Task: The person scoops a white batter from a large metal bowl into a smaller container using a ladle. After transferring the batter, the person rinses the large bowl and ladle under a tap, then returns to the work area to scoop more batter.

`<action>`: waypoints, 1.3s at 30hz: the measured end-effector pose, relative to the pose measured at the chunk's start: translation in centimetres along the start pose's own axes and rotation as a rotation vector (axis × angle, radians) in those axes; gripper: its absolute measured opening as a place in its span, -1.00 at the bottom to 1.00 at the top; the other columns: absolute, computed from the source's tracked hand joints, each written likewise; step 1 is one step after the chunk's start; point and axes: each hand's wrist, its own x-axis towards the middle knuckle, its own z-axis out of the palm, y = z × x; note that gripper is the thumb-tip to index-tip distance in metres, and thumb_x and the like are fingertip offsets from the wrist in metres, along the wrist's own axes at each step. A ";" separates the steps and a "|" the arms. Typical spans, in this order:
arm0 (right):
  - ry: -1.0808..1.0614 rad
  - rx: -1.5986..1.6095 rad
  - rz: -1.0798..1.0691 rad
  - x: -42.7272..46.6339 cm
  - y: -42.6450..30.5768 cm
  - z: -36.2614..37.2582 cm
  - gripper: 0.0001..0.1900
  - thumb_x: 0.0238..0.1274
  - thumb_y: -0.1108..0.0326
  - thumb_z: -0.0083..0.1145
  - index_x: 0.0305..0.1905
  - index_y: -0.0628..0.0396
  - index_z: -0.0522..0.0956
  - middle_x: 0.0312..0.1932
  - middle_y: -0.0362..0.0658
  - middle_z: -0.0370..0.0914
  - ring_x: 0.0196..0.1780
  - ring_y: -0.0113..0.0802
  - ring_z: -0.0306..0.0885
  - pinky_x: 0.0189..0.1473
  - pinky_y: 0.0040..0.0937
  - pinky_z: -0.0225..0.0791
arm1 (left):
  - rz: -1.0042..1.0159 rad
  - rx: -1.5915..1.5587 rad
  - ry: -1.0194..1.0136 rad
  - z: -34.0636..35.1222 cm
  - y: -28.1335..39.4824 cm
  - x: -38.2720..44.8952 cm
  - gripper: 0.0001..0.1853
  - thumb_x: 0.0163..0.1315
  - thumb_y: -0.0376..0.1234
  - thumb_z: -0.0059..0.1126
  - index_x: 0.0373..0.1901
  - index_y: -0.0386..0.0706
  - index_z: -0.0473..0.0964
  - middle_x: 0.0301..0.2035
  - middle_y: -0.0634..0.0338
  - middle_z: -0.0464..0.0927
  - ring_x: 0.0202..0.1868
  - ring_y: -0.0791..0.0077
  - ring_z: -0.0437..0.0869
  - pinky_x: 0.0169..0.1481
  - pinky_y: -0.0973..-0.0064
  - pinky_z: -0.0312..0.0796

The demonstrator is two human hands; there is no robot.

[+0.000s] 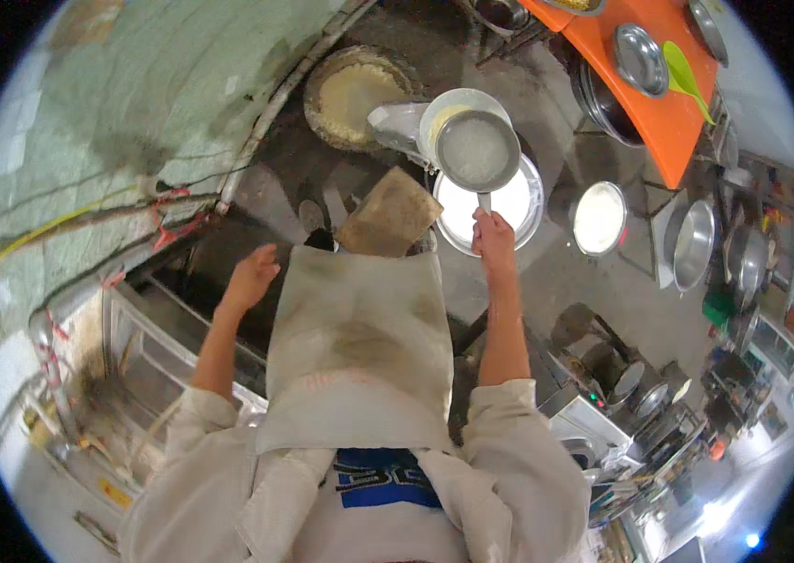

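Note:
My right hand (492, 239) is closed around the handle of a round metal pan or fine sieve (478, 150); which of the two I cannot tell. Its round head overlaps a pale bucket (463, 98) with yellowish stuff inside. Partly under it stands a wide metal basin (538, 204) of bright white contents (467, 218). Off to the left, my left hand (253, 278) hangs over a dark area with its fingers loosely curled, and no object shows in it. Beside the bucket is a whitish plastic bag or scoop (400, 127), partly hidden.
Beyond sits a large round vessel of pale yellow matter (361, 91). A brown board or box (391, 214) lies in front of me. To the right are a white-filled bucket (601, 218), a metal bowl (693, 246) and an orange table (664, 134) bearing a metal bowl (639, 60) and a green ladle (682, 70).

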 end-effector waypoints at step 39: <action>-0.036 0.588 0.205 9.4 4.8 4.4 -0.78 0.36 0.24 0.13 -0.28 0.19 0.49 -0.71 -0.34 0.24 -0.73 -0.63 0.04 -0.71 -0.58 -0.11 | -0.261 -0.536 -0.352 17.7 16.1 28.8 -0.44 0.36 -0.40 0.06 0.37 -0.13 0.17 -0.05 -0.04 0.58 -0.13 0.14 0.71 0.00 0.21 0.57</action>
